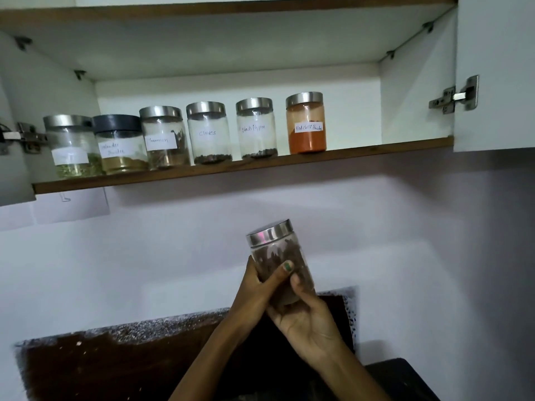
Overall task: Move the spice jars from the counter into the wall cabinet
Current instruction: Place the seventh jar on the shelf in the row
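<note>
Six jars sit in a row on the cabinet shelf [376, 147], near its front edge. From the left: a steel-lid jar with greenish bits [72, 147], a black-lid jar of tan powder [120, 144], a steel-lid jar with brown sticks [165, 138], the cloves jar [209, 134], the black pepper jar [256, 129] and the red chilli powder jar [305, 123]. The first four stand close or touching; we see small gaps between the last three. Both doors are open, with the right hinge [454, 95] showing.

We hold a seventh jar [279, 261] below the shelf, in front of the wall, tilted a bit with its steel lid up and to the right. It has dark brown spice inside; no label is readable from here. Our left hand [257, 285] is wrapped around its left side, thumb across the front. Our right hand [307, 319] cups the bottom and right side, thumb on the glass. Both hands are clamped on the jar.

Progress: six stored and one in the air, so we judge we are well along. The shelf is bare to the right of the red jar, the likely spot. The desk [405, 377] barely shows at the bottom, so we cannot tell whether more jars wait there.
</note>
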